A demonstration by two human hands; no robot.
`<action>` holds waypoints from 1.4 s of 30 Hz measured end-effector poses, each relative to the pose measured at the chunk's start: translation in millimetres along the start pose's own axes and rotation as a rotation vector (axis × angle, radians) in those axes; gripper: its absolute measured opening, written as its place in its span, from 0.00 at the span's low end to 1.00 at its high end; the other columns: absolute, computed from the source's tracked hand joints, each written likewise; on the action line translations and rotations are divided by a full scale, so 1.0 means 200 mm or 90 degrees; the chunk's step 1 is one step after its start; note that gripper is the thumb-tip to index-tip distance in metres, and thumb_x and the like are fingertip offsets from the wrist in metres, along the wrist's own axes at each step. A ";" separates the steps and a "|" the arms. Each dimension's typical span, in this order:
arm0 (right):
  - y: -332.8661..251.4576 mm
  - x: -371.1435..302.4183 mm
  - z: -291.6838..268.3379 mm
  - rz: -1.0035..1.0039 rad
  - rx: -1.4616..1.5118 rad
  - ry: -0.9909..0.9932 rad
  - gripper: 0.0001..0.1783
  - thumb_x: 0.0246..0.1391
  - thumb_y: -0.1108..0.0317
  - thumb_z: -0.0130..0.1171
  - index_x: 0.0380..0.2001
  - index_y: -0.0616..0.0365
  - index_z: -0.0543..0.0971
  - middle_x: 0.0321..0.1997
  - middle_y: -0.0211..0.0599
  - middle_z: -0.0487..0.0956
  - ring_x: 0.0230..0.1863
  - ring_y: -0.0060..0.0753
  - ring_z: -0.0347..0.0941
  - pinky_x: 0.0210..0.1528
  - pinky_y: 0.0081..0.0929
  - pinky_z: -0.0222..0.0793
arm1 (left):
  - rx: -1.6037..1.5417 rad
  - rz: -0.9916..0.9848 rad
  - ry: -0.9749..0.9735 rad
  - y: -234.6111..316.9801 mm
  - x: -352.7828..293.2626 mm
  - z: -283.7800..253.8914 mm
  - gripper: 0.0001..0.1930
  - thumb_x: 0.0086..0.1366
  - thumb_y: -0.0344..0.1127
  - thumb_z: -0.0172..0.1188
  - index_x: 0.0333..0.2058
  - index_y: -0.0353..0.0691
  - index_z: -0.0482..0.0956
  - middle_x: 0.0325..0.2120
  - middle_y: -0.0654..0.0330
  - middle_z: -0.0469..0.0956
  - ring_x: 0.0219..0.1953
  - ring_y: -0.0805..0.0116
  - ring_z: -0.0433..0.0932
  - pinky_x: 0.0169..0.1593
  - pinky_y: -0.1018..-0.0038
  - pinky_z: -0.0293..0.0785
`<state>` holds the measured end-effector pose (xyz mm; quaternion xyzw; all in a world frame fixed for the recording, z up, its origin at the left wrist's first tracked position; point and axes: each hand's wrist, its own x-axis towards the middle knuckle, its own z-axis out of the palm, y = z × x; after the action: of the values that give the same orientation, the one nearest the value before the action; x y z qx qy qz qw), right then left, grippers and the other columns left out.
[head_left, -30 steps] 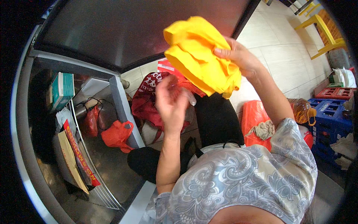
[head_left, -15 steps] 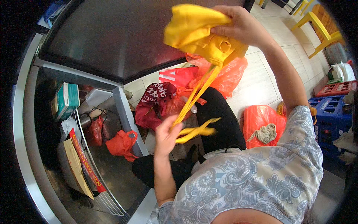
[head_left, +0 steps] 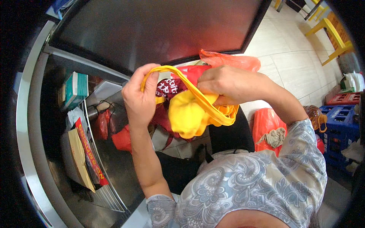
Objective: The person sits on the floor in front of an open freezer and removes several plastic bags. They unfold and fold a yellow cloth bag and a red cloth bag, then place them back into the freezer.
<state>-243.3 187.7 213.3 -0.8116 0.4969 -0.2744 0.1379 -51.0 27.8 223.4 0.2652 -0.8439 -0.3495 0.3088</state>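
Note:
Between my hands hangs a bundled yellow cloth with long straps (head_left: 188,114), partly smeared by motion. My left hand (head_left: 139,93) is closed on one end of its strap, which arches up and across to the right. Over the bundle's right side, my right hand (head_left: 219,81) grips the cloth near the strap; its fingertips are partly hidden. Below and behind the bundle lies a dark red bag with white print (head_left: 167,86), largely covered by the cloth and my left hand.
To the left stands an open metal cabinet holding a teal box (head_left: 76,90), a wire rack (head_left: 110,197) and red bags. Its dark door (head_left: 159,30) spans the top. Orange-red plastic bags (head_left: 268,123) lie on the tiled floor. Blue crates (head_left: 336,127) and a yellow chair (head_left: 332,38) are at right.
My right hand has come down toward my left with the yellow cloth. My left hand has risen and moved left, drawing the strap into an arch. The dangling strap ends are now gathered up.

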 end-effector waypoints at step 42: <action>0.22 -0.31 0.50 0.322 1.227 -0.239 0.29 0.42 0.71 0.69 0.49 0.73 0.76 0.45 0.44 0.83 0.44 0.32 0.81 0.50 0.28 0.76 | -0.402 -0.151 -0.503 -0.44 -0.59 0.33 0.18 0.66 0.38 0.59 0.51 0.35 0.75 0.45 0.59 0.82 0.45 0.71 0.81 0.47 0.73 0.76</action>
<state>-238.6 216.5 90.8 -0.2555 0.1914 -0.3889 0.8642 1.2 79.1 80.1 0.1010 -0.7135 -0.6933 -0.0100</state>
